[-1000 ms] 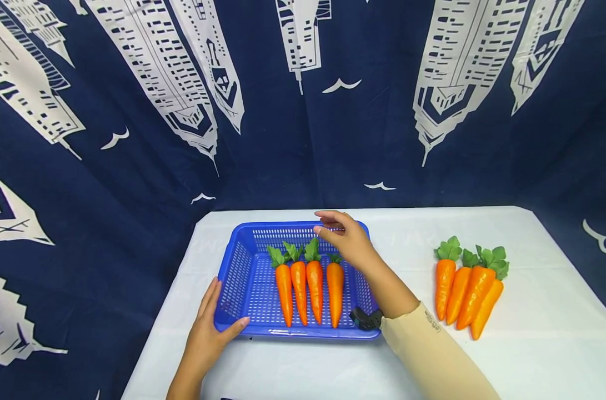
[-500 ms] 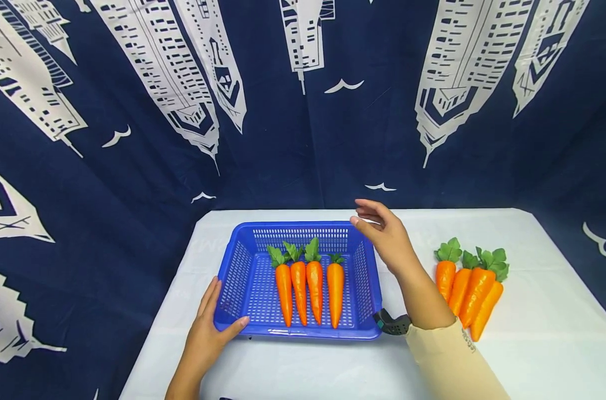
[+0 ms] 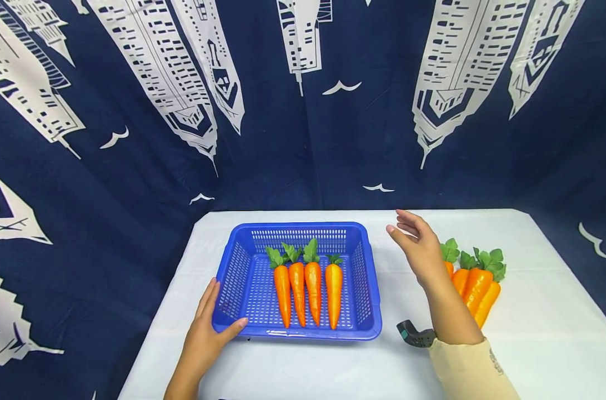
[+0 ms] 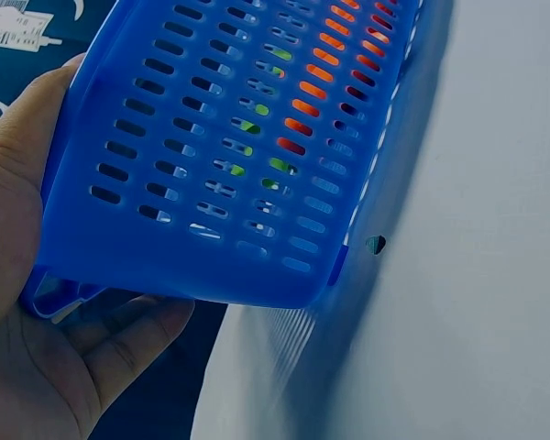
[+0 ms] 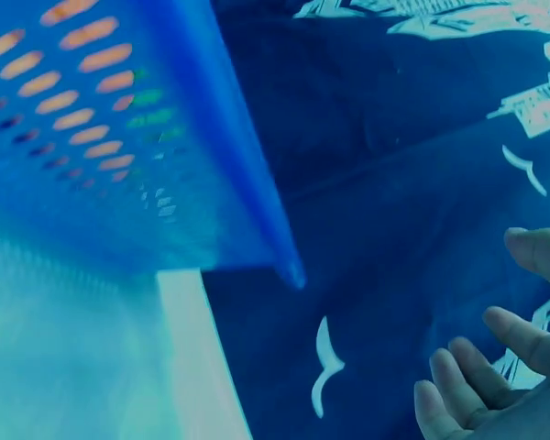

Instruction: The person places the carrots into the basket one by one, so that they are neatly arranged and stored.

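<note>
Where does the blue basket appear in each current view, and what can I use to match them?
Head: the blue basket sits just below the picture's centre, seen from above.
Left wrist: its slotted wall fills the upper left and upper middle.
Right wrist: it is at upper left, cut off by the frame.
Shared landmark: orange carrots, glimpsed through slots in both wrist views.

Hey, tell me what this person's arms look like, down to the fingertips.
The right arm wears a cream sleeve with a small dark marking, plus a black device with a green patch. The left arm shows no sleeve. Neither left grip nor right grip is gloved.
</note>
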Demonstrator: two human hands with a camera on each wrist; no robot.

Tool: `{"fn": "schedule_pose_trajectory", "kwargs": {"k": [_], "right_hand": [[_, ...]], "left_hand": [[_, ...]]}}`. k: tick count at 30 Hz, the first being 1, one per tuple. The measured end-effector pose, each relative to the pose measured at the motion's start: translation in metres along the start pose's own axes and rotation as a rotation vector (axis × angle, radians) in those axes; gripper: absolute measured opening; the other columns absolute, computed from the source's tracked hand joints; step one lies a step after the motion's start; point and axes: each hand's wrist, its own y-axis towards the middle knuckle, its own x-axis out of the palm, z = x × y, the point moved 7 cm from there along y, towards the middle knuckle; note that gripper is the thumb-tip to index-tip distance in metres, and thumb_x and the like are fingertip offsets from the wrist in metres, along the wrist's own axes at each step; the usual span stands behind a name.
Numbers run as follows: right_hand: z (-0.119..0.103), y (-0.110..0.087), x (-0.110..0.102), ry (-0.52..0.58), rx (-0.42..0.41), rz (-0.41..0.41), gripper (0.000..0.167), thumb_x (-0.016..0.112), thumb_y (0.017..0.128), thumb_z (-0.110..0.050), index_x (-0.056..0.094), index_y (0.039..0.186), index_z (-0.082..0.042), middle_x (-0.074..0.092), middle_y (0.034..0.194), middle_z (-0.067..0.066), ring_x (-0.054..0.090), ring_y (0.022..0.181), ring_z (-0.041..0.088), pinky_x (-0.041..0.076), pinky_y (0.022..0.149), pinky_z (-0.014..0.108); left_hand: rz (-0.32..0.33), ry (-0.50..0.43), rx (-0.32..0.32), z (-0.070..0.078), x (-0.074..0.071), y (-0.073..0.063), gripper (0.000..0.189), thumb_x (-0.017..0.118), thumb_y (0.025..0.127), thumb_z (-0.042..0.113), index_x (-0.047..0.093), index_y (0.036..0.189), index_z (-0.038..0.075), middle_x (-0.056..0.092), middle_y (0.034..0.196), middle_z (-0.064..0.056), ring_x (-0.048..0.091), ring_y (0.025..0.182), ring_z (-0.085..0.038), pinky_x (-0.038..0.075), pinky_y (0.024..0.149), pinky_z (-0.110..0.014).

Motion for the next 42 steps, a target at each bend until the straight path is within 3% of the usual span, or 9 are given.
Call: {"fn": "schedule_pose_trajectory", "kwargs": {"k": [7, 18, 34, 42], "right_hand": [[0.025, -0.008, -0.019, 0.008, 0.137, 0.055, 0.069, 0.065, 0.098, -0.041, 0.038, 0.157, -0.018, 0.033, 0.164, 0.014, 0.039, 0.146, 0.044, 0.036, 0.116, 0.062], [0.064, -0.021, -0.04, -0.026, 0.307, 0.103, 0.079, 0.062, 0.096, -0.052, 0.026, 0.161, -0.028, 0.018, 0.17, 0.008, 0.022, 0.154, 0.043, 0.03, 0.12, 0.061], [0.11, -0.031, -0.053, -0.123, 0.356, 0.155, 0.085, 0.057, 0.098, -0.052, 0.009, 0.164, -0.028, 0.005, 0.171, 0.014, 0.011, 0.157, 0.042, 0.018, 0.122, 0.066], [0.117, -0.032, -0.05, -0.152, 0.371, 0.127, 0.088, 0.059, 0.096, -0.056, 0.011, 0.164, -0.027, 0.007, 0.171, 0.018, 0.013, 0.156, 0.045, 0.022, 0.121, 0.066]], "left_hand": [[0.001, -0.003, 0.009, -0.001, 0.001, 0.001, 0.106, 0.081, 0.083, 0.049, 0.016, 0.164, 0.024, 0.007, 0.172, 0.007, 0.017, 0.157, -0.037, 0.022, 0.12, -0.067], [0.001, -0.007, 0.002, -0.001, 0.0, 0.0, 0.106, 0.08, 0.083, 0.05, 0.016, 0.164, 0.023, 0.008, 0.172, 0.005, 0.017, 0.157, -0.038, 0.022, 0.12, -0.068], [-0.008, -0.008, -0.009, -0.001, 0.001, 0.0, 0.107, 0.08, 0.083, 0.05, 0.016, 0.164, 0.022, 0.008, 0.172, 0.004, 0.017, 0.157, -0.037, 0.022, 0.12, -0.067], [0.001, -0.003, 0.006, 0.0, 0.001, 0.001, 0.106, 0.08, 0.083, 0.051, 0.017, 0.164, 0.022, 0.008, 0.172, 0.004, 0.018, 0.157, -0.037, 0.023, 0.12, -0.067]]}}
